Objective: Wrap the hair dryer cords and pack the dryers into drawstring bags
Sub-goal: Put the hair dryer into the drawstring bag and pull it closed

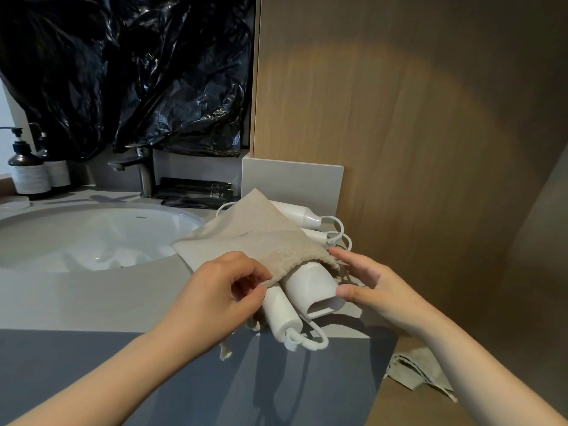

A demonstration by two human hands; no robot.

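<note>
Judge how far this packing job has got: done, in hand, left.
Done: nothing is fully bagged in view. In hand: left hand pinches the drawstring bag at its mouth, right hand touches the hair dryer, nozzle and handle outside. Left: more dryers behind, spare bags below.

The left hand (215, 290) is pinching the mouth of the drawstring bag (246, 238). Right of this grip the hair dryer (307, 287) is sticking out, touching the right hand (372, 287). Behind it a second dryer (295, 215) is lying on the counter (92, 290), with the sink (92, 232) sitting to the left.
</note>
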